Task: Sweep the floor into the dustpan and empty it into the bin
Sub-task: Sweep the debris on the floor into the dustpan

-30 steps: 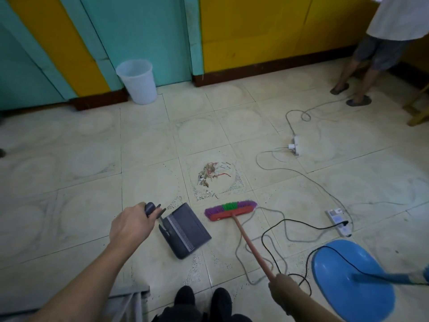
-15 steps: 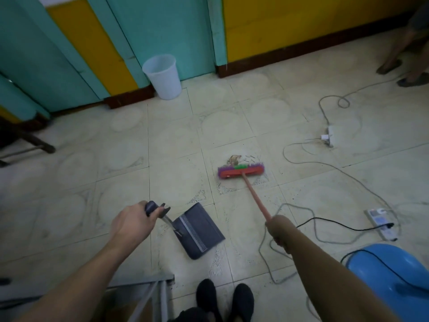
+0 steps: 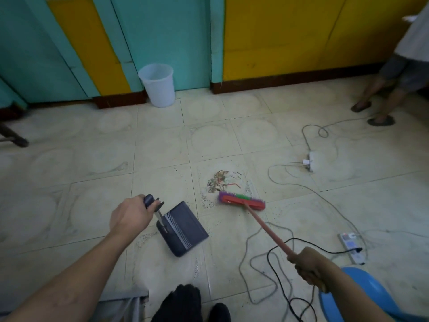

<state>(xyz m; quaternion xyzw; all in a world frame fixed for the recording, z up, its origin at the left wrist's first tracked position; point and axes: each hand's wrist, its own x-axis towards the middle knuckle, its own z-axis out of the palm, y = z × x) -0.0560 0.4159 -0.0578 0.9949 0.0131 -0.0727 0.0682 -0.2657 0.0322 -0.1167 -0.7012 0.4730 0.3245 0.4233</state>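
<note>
My left hand (image 3: 130,217) grips the upright handle of a dark grey dustpan (image 3: 183,230) that rests on the tiled floor. My right hand (image 3: 307,266) holds the red stick of a broom (image 3: 241,201) whose purple and green bristle head sits on the floor just in front of a small pile of debris (image 3: 221,181). The dustpan lies left of the broom head, apart from the pile. A white plastic bin (image 3: 159,86) stands upright against the far wall.
Grey and black cables (image 3: 274,259) loop over the floor on the right, with power strips (image 3: 350,246) and an adapter (image 3: 311,161). A blue plastic stool (image 3: 369,296) is at lower right. Another person's legs (image 3: 376,105) stand at far right. My feet are at the bottom.
The broom head went out over the debris pile and has come back to its near side. The pile shows again. My left hand and the dustpan stayed in place.
</note>
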